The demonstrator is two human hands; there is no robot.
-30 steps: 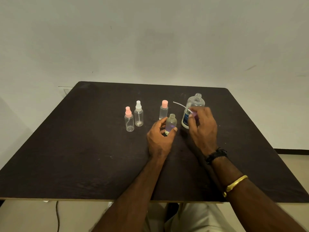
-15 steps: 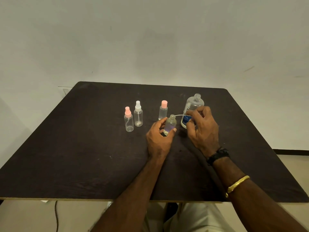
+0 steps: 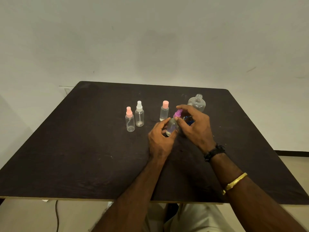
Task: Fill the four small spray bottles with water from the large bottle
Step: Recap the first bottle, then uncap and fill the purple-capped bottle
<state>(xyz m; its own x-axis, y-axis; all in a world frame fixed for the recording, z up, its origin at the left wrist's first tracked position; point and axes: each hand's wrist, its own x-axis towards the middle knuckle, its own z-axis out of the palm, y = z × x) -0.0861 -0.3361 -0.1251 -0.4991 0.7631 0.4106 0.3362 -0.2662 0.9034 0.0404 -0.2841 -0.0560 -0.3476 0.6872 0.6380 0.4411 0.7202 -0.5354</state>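
Purple spray cap [image 3: 177, 113] is sitting on the small bottle [image 3: 172, 128], your right grip [image 3: 195, 128] pinching it for screwing down while your left grip [image 3: 160, 139] is clasping that bottle steady on the counter [image 3: 83, 148].

The right wrist carries a black band [image 3: 214, 152], possibly of beaded cord. A gold bangle [image 3: 235, 183] sits higher on the same forearm. Light beige trousers [image 3: 192, 218] cover the legs.
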